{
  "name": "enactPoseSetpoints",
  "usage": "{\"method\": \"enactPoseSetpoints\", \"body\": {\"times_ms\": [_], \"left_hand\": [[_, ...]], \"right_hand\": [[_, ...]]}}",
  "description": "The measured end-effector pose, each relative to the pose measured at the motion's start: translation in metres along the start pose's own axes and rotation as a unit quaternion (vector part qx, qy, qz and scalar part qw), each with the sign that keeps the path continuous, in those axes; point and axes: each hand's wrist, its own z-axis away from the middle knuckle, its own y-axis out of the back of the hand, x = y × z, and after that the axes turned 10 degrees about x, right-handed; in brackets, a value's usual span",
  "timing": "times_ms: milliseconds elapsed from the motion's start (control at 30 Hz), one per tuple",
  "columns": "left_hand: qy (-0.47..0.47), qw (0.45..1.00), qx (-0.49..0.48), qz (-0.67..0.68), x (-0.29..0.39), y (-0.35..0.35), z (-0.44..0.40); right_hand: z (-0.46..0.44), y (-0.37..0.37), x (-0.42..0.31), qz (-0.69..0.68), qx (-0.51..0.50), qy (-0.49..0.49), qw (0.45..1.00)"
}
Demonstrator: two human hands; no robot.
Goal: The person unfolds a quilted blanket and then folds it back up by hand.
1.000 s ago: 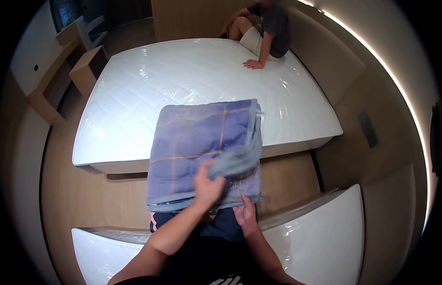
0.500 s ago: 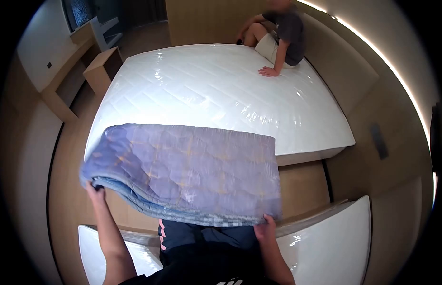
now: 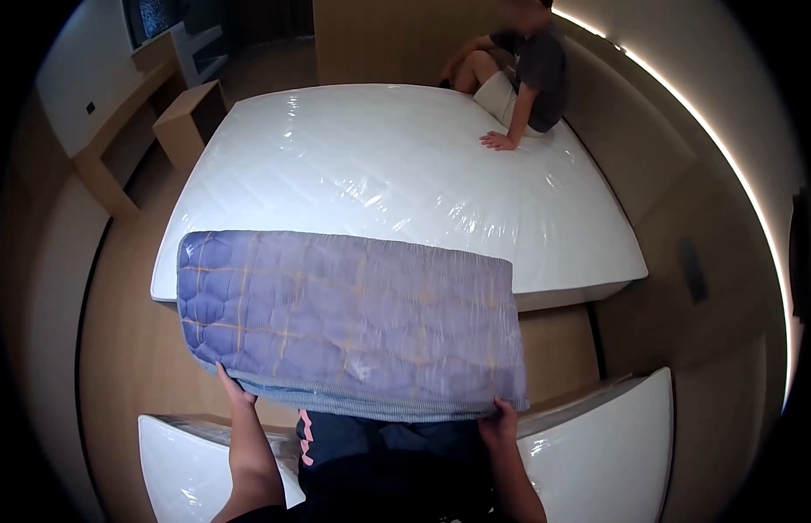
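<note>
Fingers of my left hand are clamped on the lower left edge of the folded quilt; one digit shows against this edge, and the others are hidden. My right hand is closed in the same manner near the quilt's lower right corner, with the thumb on the upper face and the other fingers out of sight below.

The quilt is in the lower middle of the frame, wide and flat, in purple with thin yellow lines, and its layers show along the grey-blue border nearest to me. It reaches in front of my dark trousers, and its far part covers the near edge of the large mattress in the view. I cannot tell if it touches the mattress there.

This mattress is white, wrapped in clear plastic, and fills the upper middle. At the upper right, another person sits on it, with one hand laid flat on the plastic. White mattress surfaces also show at lower right and lower left, over the wooden floor. At upper left stands a wooden box-like piece.
</note>
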Motion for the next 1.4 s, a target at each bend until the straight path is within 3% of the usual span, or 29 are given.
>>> {"method": "enactPoseSetpoints", "body": {"times_ms": [100, 367, 567, 767, 967, 1067, 1233, 1300, 1400], "left_hand": [[0.008, 1.0, 0.0, 0.021, 0.0, 0.006, -0.013], [-0.069, 0.996, -0.021, 0.053, 0.038, 0.021, -0.047], [-0.054, 0.997, -0.018, 0.05, 0.05, 0.001, -0.036], [0.028, 0.999, 0.036, 0.007, 0.067, 0.009, -0.043], [0.001, 1.0, 0.014, 0.008, 0.083, 0.025, -0.064], [-0.025, 1.0, 0.016, 0.004, 0.091, 0.022, -0.067], [-0.17, 0.985, -0.038, 0.003, 0.129, -0.025, -0.048], [-0.266, 0.963, 0.016, -0.036, 0.155, -0.047, -0.038], [-0.301, 0.952, 0.034, -0.033, 0.163, -0.074, -0.011]], "right_hand": [[-0.004, 0.01, 0.004, -0.009, -0.036, 0.005, 0.999], [-0.016, 0.025, 0.017, 0.002, 0.016, 0.033, 0.999], [-0.016, 0.024, 0.016, 0.006, 0.008, 0.029, 1.0], [-0.024, 0.032, 0.018, -0.002, -0.01, 0.015, 1.0], [-0.016, 0.022, 0.016, -0.008, 0.007, 0.009, 1.0], [-0.021, 0.027, 0.015, 0.007, -0.008, 0.026, 1.0], [-0.041, 0.056, 0.019, 0.021, 0.0, 0.023, 1.0], [-0.039, 0.053, 0.019, 0.022, 0.008, 0.023, 0.999], [-0.042, 0.053, 0.012, 0.025, -0.003, 0.037, 0.999]]}}
